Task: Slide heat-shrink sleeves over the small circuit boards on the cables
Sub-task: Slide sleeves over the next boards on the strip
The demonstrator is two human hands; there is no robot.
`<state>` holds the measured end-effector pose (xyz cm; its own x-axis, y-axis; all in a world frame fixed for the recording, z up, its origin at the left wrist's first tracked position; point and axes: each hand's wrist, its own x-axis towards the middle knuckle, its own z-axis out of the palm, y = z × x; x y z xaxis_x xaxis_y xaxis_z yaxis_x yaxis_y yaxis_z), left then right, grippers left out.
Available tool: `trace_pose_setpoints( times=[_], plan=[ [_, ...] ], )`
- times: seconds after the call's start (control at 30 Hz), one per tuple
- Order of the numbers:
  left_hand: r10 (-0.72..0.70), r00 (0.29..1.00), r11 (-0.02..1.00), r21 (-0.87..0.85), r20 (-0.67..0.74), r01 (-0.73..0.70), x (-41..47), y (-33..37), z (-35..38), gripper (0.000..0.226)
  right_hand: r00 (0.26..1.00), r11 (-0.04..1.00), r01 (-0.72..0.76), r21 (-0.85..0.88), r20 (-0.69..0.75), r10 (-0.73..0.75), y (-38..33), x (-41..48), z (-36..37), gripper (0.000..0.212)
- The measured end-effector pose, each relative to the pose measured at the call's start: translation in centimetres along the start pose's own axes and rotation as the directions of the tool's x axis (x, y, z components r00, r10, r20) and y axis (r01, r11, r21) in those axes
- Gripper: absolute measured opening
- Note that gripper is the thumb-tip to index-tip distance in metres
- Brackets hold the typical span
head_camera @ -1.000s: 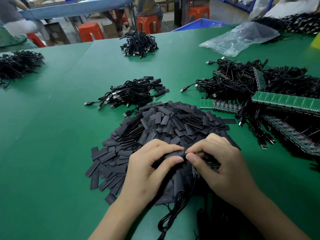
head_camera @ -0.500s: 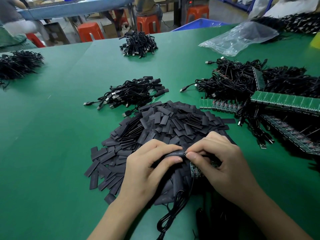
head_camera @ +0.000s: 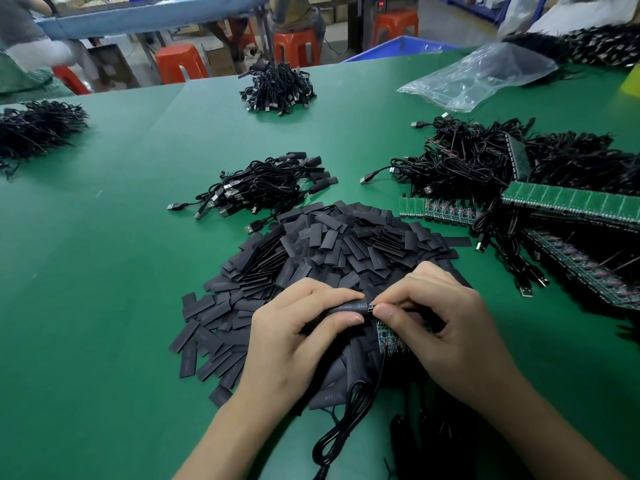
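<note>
Head view: above the sleeve pile [head_camera: 332, 251] on the green worktop [head_camera: 104, 306], the left hand [head_camera: 298, 337] pinches a heat-shrink sleeve [head_camera: 349, 305]. It looks light, floppy and slick, so it is best squeezed by its edges near the mouth. The right hand [head_camera: 446, 327] pinches the thin, probably fragile circuit board [head_camera: 388, 341] against that mouth. Both pinches have barely shifted since the earlier frame.

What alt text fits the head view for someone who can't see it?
The left hand grips a black heat-shrink sleeve; the right hand, holding a green circuit board, pinches at the sleeve's end. Loose sleeves are piled on the green table.
</note>
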<state>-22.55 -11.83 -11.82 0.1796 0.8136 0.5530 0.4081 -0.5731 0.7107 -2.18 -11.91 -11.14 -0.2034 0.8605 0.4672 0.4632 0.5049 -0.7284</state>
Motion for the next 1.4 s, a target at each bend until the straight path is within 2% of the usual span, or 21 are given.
trace_pose_setpoints(
  times=[0.43, 0.67, 0.83, 1.0, 1.1, 1.4],
  plan=[
    [0.033, 0.999, 0.998, 0.049, 0.020, -0.034, -0.18, 0.02, 0.20, 0.018, 1.000, 0.999, 0.023, -0.033, 0.020, -0.023, 0.01, -0.03, 0.20, 0.017],
    [-0.020, 1.000, 1.000, 0.008, -0.017, 0.020, -0.14, -0.01, 0.17, 0.016, 1.000, 1.000, -0.005, 0.012, 0.031, 0.004, -0.21, 0.04, -0.10, 0.013],
    [-0.043, 0.985, 0.997, 0.059, -0.166, 0.054, 0.01, 0.00, -0.12, 0.024, 1.000, 1.000, -0.016, 0.009, -0.021, 0.016, -0.35, 0.21, -0.26, 0.008],
    [-0.102, 0.959, 0.995, -0.011, -0.264, 0.102, -0.17, 0.17, -0.19, 0.019, 0.997, 1.000, -0.020, 0.000, -0.071, 0.020, -0.53, 0.18, -0.12, 0.007],
    [-0.084, 0.959, 0.996, -0.012, -0.270, 0.084, -0.26, 0.50, 0.32, 0.017, 0.997, 1.000, -0.010, -0.021, -0.082, 0.008, -0.61, 0.08, 0.12, 0.008],
    [0.021, 0.964, 0.992, 0.123, -0.266, 0.012, -0.37, 0.16, 0.41, 0.015, 0.994, 0.997, 0.029, -0.076, -0.104, -0.037, -0.48, -0.03, 0.49, 0.009]
  ],
)
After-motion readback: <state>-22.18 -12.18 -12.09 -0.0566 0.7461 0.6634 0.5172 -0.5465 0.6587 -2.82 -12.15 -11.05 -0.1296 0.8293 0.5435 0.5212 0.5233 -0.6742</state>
